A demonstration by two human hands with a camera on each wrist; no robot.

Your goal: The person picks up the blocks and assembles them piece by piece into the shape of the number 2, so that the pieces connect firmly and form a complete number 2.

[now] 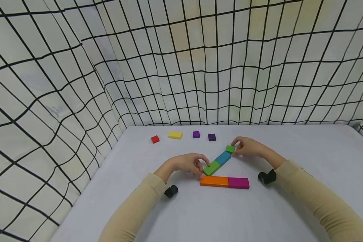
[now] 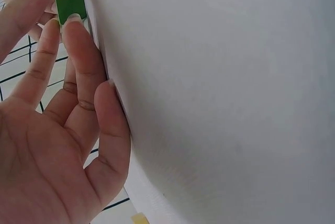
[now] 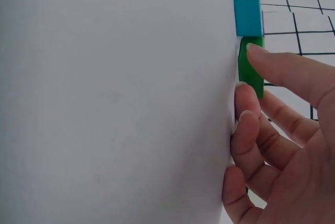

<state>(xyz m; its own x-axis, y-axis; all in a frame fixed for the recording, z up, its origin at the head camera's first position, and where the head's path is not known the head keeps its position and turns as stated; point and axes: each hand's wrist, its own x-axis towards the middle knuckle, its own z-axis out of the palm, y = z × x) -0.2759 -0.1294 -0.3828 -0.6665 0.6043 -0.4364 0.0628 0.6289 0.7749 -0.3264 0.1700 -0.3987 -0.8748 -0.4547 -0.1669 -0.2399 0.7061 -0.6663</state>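
A slanted row on the table is made of a green block (image 1: pixel 211 168), a blue block (image 1: pixel 223 158) and a small green block (image 1: pixel 230 149) at its far end. My right hand (image 1: pixel 248 147) pinches that small green block, its thumb on one face in the right wrist view. With my left hand (image 1: pixel 187 164), I touch the lower end of the longer green block, while the thumb rests by the left end of an orange block (image 1: pixel 214 181). End to end with the orange one lies a magenta block (image 1: pixel 238 183).
Toward the back of the white table (image 1: pixel 124 208) lie a red block (image 1: pixel 155 139), a yellow block (image 1: pixel 175 135), a purple block (image 1: pixel 196 134) and a dark purple block (image 1: pixel 211 137). Black netting (image 1: pixel 175 52) over white walls stands behind and to the left.
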